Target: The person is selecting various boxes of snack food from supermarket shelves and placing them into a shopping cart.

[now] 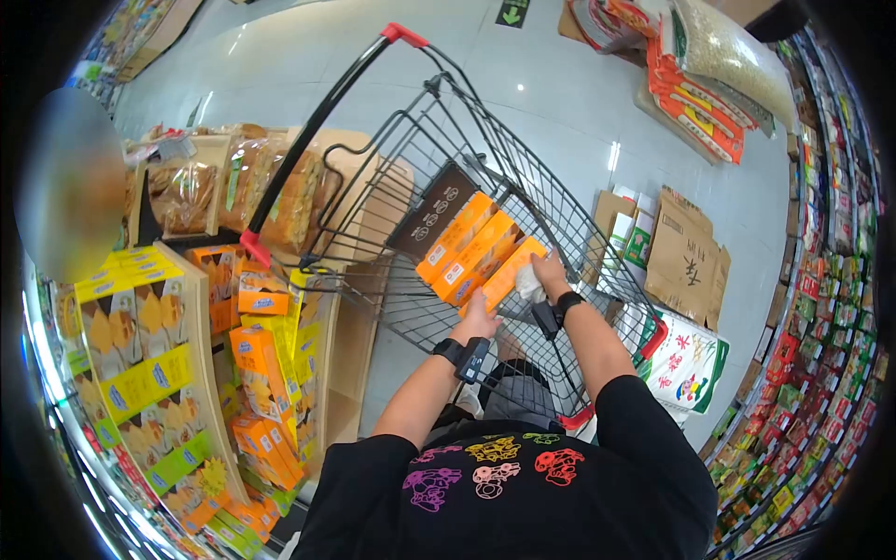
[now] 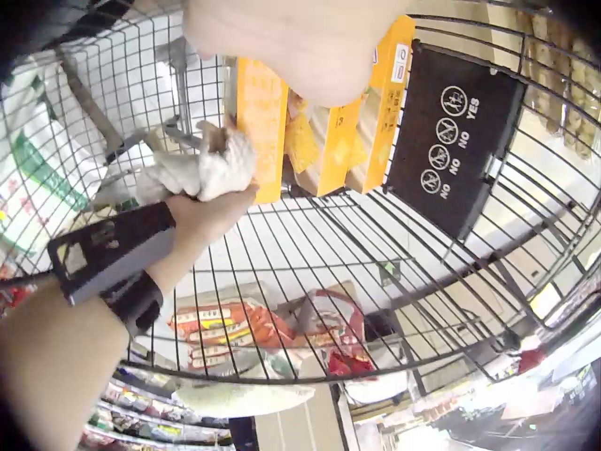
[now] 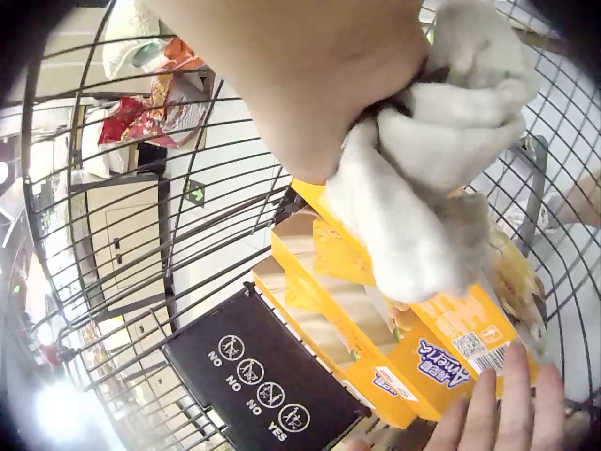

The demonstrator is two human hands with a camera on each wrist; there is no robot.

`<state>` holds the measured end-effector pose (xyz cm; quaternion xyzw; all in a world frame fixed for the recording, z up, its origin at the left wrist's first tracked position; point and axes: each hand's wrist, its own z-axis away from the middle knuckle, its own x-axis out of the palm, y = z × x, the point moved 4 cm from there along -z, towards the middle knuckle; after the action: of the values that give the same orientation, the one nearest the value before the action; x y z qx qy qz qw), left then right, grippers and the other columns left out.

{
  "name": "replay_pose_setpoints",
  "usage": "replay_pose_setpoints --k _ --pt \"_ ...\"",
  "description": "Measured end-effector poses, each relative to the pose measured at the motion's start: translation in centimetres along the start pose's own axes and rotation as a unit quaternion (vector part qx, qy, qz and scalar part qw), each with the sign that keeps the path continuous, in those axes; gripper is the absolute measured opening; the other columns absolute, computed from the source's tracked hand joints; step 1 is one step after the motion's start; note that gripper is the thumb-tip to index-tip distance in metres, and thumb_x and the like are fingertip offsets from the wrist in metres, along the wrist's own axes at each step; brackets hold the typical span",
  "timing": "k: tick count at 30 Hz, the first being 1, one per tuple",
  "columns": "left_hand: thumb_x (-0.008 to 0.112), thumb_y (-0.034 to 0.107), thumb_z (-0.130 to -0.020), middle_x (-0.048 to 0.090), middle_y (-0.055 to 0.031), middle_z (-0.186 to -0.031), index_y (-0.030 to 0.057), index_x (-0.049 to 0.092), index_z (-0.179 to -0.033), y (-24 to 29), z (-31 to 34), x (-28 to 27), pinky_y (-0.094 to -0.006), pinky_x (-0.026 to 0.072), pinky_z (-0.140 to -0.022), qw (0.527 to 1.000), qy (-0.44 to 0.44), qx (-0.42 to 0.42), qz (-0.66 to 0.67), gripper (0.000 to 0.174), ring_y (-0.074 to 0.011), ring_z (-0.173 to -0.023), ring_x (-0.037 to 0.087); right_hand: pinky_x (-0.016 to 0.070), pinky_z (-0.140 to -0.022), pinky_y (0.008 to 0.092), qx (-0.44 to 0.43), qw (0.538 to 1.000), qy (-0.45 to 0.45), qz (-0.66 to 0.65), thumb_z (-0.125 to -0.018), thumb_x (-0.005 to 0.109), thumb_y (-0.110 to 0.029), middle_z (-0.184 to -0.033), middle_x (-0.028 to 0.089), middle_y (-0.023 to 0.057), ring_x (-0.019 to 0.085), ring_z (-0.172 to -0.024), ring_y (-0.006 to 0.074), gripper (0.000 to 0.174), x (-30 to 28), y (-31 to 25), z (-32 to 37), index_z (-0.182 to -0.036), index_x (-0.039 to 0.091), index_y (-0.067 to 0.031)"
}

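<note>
Several orange food boxes with cut-out windows lie side by side in a wire shopping cart. My left hand holds the near end of the box closest to me. In the right wrist view its fingers lie against the printed end panel. My right hand grips the same box at its far end, with a bunched white cloth glove also in that hand. Beyond the held box lie the other orange boxes, beside the cart's black flap with white icons.
Left of the cart stands a wooden display rack of orange and yellow boxes, with bagged bread behind. Sacks, a cardboard carton and a white rice bag sit along the right. Stocked shelves line the far right.
</note>
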<state>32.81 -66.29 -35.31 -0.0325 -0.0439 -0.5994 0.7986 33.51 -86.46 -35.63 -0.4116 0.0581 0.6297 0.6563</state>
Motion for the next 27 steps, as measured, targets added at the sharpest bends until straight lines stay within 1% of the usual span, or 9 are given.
replay_pose_setpoints --k 2,4,6,10,14,16,19,22,27 --pt "0.033 0.046 -0.086 0.037 -0.0031 -0.131 0.0116 0.034 -0.127 -0.1 3.2 0.4 -0.0362 0.0180 -0.100 0.998 -0.048 0.013 -0.026 0.053 -0.0235 -0.118 0.035 0.0439 -0.079 0.0328 0.015 0.997 0.041 -0.059 -0.077 0.053 -0.041 -0.099 0.058 0.0219 0.056 -0.095 0.0307 0.053 3.0 5.1 -1.9 -0.107 0.054 0.0032" --pt "0.036 0.044 -0.086 0.033 -0.0051 -0.134 0.0103 0.027 -0.131 0.0 7.8 0.5 -0.0361 0.0203 -0.100 0.990 -0.129 0.042 -0.050 0.056 -0.0243 -0.119 0.034 0.0444 -0.071 0.0321 0.020 0.972 -0.148 -0.180 -0.080 0.053 -0.032 -0.091 0.061 0.0161 0.058 -0.086 0.0246 0.042 1.8 4.1 1.7 -0.098 0.057 0.0053" --pt "0.039 0.043 -0.087 0.031 -0.0074 -0.135 0.0100 0.021 -0.134 0.3 12.8 0.0 -0.0369 0.0229 -0.099 0.964 -0.239 0.087 -0.076 0.060 -0.0250 -0.120 0.032 0.0427 -0.065 0.0301 0.004 0.970 -0.129 -0.207 -0.081 0.052 -0.027 -0.082 0.061 0.0115 0.056 -0.073 0.0177 0.031 0.6 3.1 5.6 -0.086 0.061 0.0025" --pt "0.047 0.030 -0.087 0.034 -0.0078 -0.131 0.0144 0.007 -0.137 -0.2 21.7 -4.0 -0.0377 0.0333 -0.092 0.927 -0.244 0.224 -0.178 0.066 -0.0212 -0.120 0.033 0.0415 -0.064 0.0253 -0.197 0.960 -0.058 -0.190 -0.085 0.048 -0.019 -0.078 0.059 0.0068 0.052 -0.072 0.0121 0.023 -2.9 -3.4 18.1 -0.089 0.057 0.0013" --pt "0.055 0.019 -0.084 0.034 -0.0090 -0.130 0.0179 -0.001 -0.138 -2.6 26.1 -10.0 -0.0352 0.0373 -0.091 0.890 -0.358 0.272 -0.079 0.077 -0.0182 -0.115 0.038 0.0424 -0.065 0.0252 -0.373 0.897 -0.074 -0.224 -0.086 0.049 -0.017 -0.073 0.058 0.0064 0.053 -0.069 0.0112 0.017 -0.9 -9.6 32.0 -0.085 0.055 -0.0011" --pt "0.057 0.017 -0.083 0.035 -0.0070 -0.129 0.0152 0.005 -0.138 -2.8 28.9 -13.5 -0.0301 0.0374 -0.091 0.862 -0.333 0.377 -0.065 0.076 -0.0166 -0.113 0.040 0.0404 -0.061 0.0220 -0.266 0.856 -0.261 -0.360 -0.087 0.048 -0.017 -0.072 0.057 0.0033 0.049 -0.066 0.0074 0.016 3.5 -10.0 36.8 -0.082 0.055 -0.0027" --pt "0.059 0.021 -0.081 0.027 -0.0080 -0.135 0.0107 0.014 -0.137 -2.8 31.9 -21.3 -0.0311 0.0323 -0.096 0.802 -0.338 0.492 -0.017 0.072 -0.0178 -0.121 0.032 0.0396 -0.054 0.0213 -0.221 0.827 -0.385 -0.345 -0.088 0.046 -0.020 -0.069 0.056 0.0021 0.050 -0.061 0.0074 0.021 7.1 -11.4 44.3 -0.076 0.054 -0.0047" --pt "0.061 0.015 -0.079 0.036 -0.0072 -0.128 0.0104 0.013 -0.137 -3.9 32.9 -28.5 -0.0311 0.0350 -0.094 0.789 -0.264 0.553 -0.046 0.075 -0.0170 -0.114 0.038 0.0424 -0.052 0.0236 -0.197 0.803 -0.475 -0.301 -0.088 0.044 -0.022 -0.068 0.056 0.0033 0.053 -0.058 0.0109 0.023 10.9 -11.0 50.3 -0.074 0.053 -0.0051" --pt "0.059 0.027 -0.082 0.040 -0.0067 -0.125 0.0093 0.021 -0.134 -7.0 30.1 -37.2 -0.0332 0.0333 -0.095 0.829 -0.280 0.484 -0.031 0.067 -0.0159 -0.114 0.040 0.0453 -0.057 0.0262 -0.176 0.788 -0.551 -0.210 -0.084 0.047 -0.018 -0.069 0.056 0.0049 0.055 -0.062 0.0144 0.019 16.7 -10.1 55.8 -0.078 0.055 -0.0026"
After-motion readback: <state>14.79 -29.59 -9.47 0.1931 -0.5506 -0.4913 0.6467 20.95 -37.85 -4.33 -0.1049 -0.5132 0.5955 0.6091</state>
